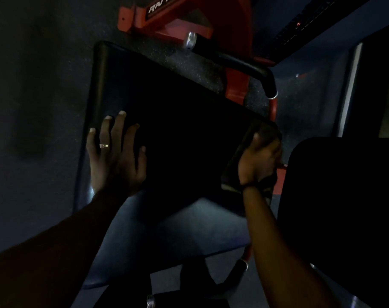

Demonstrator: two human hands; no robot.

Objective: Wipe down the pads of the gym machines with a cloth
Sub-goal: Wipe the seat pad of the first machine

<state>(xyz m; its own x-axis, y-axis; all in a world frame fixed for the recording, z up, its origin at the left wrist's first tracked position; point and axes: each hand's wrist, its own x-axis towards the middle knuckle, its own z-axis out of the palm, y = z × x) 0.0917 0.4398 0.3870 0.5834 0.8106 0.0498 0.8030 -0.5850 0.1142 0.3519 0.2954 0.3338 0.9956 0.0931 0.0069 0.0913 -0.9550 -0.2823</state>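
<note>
Gripping cloth on pad edge, right hand; left hand flat.

**Single head cam, steep downward look**

We have one view only, so no overlap with another camera. It sits on the person's head, facing forward and down, wide-angle with bent edges. We're close: both forearms enter from the bottom edge and the black pad fills mid-frame. The red frame is at the top edge, a second pad at right. Lighting is dim.
</note>
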